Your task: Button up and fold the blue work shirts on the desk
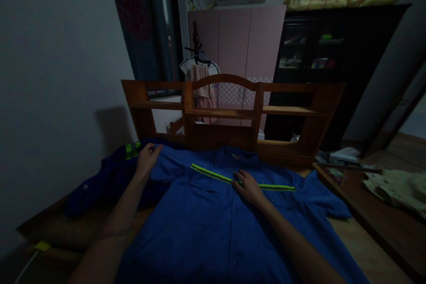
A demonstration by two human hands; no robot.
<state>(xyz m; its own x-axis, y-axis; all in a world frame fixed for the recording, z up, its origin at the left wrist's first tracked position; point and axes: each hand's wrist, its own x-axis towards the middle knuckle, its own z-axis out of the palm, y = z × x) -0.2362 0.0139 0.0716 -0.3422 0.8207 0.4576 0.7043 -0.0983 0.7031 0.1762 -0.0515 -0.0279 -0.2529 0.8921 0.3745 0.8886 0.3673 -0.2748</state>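
A blue short-sleeved work shirt (199,213) lies spread front side up on a wooden table, its collar toward the far side. A yellow-green reflective strip (213,174) crosses its chest, and buttons run down the middle. At the end of the sleeve on the left, my left hand (148,159) is closed with thumb and fingers together on the cloth. My right hand (248,186) rests on the chest near the button line, fingers stretched over the strip. Behind my left hand is a darker blue garment (109,177), bunched up, with a yellow-green band.
A wooden shelf rack (222,113) stands along the table's far edge. The wall (66,75) closes off the left side. Beyond are a coat stand with clothes (201,75), a pink wardrobe (233,44) and a dark cabinet (333,62). Pale cloth (396,188) lies at the right.
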